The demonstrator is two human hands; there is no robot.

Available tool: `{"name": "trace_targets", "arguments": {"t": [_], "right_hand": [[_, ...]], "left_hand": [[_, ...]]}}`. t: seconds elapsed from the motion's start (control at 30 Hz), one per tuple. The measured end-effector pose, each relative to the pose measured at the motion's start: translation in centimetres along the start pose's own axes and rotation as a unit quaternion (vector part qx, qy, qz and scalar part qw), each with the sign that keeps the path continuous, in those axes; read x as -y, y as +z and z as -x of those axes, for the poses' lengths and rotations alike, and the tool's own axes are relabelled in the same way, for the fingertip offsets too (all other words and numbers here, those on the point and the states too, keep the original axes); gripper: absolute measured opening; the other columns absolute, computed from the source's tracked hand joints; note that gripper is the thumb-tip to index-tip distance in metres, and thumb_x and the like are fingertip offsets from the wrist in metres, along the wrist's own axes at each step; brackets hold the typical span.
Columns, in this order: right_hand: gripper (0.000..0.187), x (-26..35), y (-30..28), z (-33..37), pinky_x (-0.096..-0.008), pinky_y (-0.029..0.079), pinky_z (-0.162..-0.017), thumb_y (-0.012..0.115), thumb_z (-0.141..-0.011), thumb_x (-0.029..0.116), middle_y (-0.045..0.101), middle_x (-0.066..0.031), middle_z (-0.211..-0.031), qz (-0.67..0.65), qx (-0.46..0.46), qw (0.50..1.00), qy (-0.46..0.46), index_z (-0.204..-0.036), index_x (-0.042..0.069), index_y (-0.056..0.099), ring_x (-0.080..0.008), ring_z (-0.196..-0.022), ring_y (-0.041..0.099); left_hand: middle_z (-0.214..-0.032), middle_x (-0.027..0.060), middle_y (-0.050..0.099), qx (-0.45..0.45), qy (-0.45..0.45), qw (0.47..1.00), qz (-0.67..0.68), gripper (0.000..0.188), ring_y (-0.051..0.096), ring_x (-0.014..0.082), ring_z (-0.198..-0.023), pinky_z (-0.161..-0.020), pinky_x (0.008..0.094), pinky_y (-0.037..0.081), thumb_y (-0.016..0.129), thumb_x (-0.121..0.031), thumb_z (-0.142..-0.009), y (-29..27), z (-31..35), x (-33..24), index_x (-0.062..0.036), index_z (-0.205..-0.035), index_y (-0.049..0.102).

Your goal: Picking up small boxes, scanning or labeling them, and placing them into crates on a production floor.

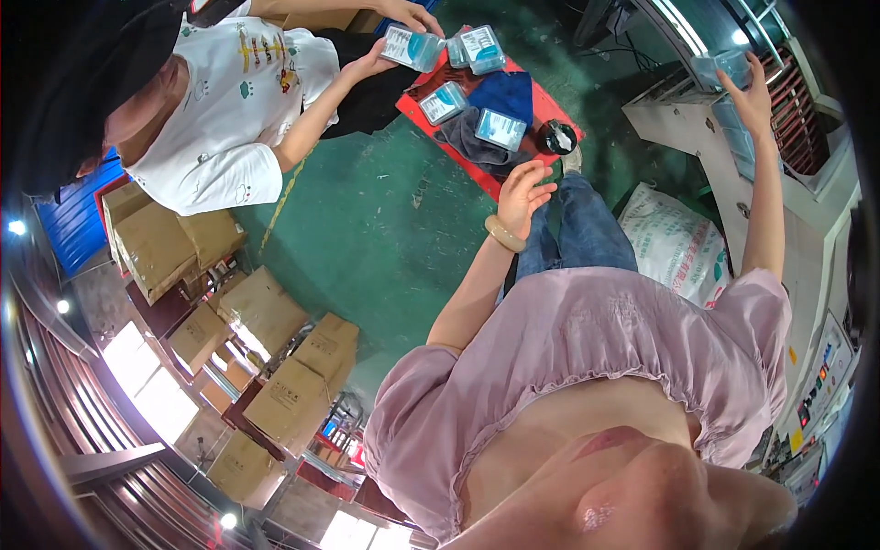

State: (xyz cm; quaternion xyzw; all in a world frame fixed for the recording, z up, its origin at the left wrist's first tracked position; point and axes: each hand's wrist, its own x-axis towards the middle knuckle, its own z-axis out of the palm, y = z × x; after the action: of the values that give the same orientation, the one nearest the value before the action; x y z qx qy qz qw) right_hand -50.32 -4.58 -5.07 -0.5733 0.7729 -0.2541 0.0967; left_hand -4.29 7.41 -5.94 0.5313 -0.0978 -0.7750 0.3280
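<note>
Green painted floor [367, 229] below, with a flat red tray [541, 96] lying on it. On the tray: several clear plastic boxes with pale blue contents [500, 128], a dark blue cloth [504, 92], a grey cloth [467, 137] and a round black object [556, 137].

Left hand [522, 194] hangs over the near edge of the tray, fingers loosely spread, holding nothing; closest to the clear boxes, not touching them. A pale bead bracelet [504, 235] sits on that wrist.

Right hand [752, 92] is raised to the right, palm against a clear plastic box [720, 66] at the top of a white machine [807, 229]. Fingers lie flat on the box; whether they clamp it cannot be told.

Another person in a white printed shirt [229, 110] crouches at upper left, both hands on one more clear plastic box with a blue end [411, 46] above the far end of the tray.

Brown cardboard cartons [266, 312] are stacked at left. A white printed sack [674, 243] lies just beside the machine's foot.
</note>
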Motion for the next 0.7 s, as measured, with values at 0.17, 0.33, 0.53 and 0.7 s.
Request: {"name": "trace_targets", "arguments": {"t": [0.17, 0.33, 0.53, 0.7], "right_hand": [[0.082, -0.5, -1.0, 0.6, -0.0403, 0.038, -0.101, 0.069, -0.076, 0.048, 0.046, -0.0213, -0.134, 0.086, 0.033, 0.996, -0.022, -0.137, 0.005, 0.037, -0.0330, -0.125, 0.045], [0.073, -2.3, -0.2, 1.2, -0.0412, 0.040, -0.097, 0.069, -0.076, 0.043, 0.053, -0.0176, -0.127, 0.097, 0.019, 0.992, -0.074, -0.135, 0.009, 0.041, -0.0327, -0.119, 0.051], [0.078, 0.9, -2.4, 0.5, -0.0405, 0.043, -0.095, 0.073, -0.071, 0.040, 0.054, -0.0189, -0.124, 0.071, 0.049, 0.996, 0.009, -0.134, 0.009, 0.039, -0.0333, -0.112, 0.054], [0.084, 4.0, -5.0, 0.7, -0.0401, 0.044, -0.093, 0.077, -0.064, 0.030, 0.054, -0.0213, -0.121, -0.081, 0.060, 0.980, 0.174, -0.135, 0.007, 0.037, -0.0331, -0.110, 0.054]], "left_hand": [[-0.110, 0.0095, 0.063, -0.008, 0.000, 1.000, -0.005, 0.030, 0.064, 0.0237, -0.092, -0.080, 0.0342, 0.048, 0.058, -0.022, -0.090, -0.3, 0.0, 0.7, -0.0086, -0.117, 0.054], [-0.112, 0.0107, 0.062, -0.015, -0.004, 1.000, -0.024, 0.034, 0.062, 0.0249, -0.096, -0.084, 0.0369, 0.047, 0.055, -0.022, -0.091, -1.1, 0.0, 0.8, -0.0072, -0.121, 0.050], [-0.117, 0.0124, 0.058, -0.006, -0.003, 1.000, -0.027, 0.039, 0.060, 0.0287, -0.100, -0.086, 0.0379, 0.046, 0.056, -0.023, -0.090, -1.5, 0.1, 0.7, -0.0050, -0.123, 0.048], [-0.116, 0.0123, 0.058, 0.003, -0.006, 1.000, -0.029, 0.037, 0.061, 0.0284, -0.100, -0.084, 0.0362, 0.047, 0.055, -0.022, -0.090, -1.5, -0.1, 1.0, -0.0052, -0.122, 0.049]]}}
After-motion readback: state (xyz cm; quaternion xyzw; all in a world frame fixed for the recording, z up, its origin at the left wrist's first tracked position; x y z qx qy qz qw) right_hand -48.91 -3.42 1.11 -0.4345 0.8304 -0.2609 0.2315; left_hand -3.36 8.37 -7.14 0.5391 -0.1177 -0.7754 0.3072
